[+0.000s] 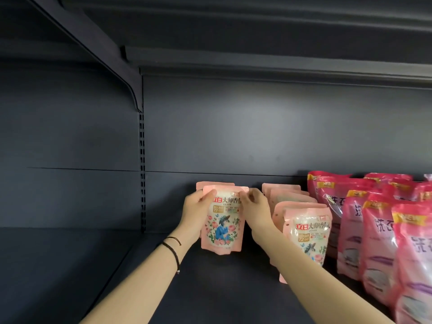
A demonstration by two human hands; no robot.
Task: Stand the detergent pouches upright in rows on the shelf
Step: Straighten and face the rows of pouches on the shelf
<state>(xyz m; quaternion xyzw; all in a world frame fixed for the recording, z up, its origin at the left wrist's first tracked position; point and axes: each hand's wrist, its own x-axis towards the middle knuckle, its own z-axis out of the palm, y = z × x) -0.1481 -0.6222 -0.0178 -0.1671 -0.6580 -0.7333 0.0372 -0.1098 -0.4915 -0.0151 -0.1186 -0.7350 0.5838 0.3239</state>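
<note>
Standing a pouch [223, 225] upright on the shelf [187, 288], the left hand [194, 209] and right hand [254, 208] are pinching its top corners. A second pouch [215, 184] is standing just behind, with a fuller row [304, 228] beside it, so this new row is barely begun.
</note>
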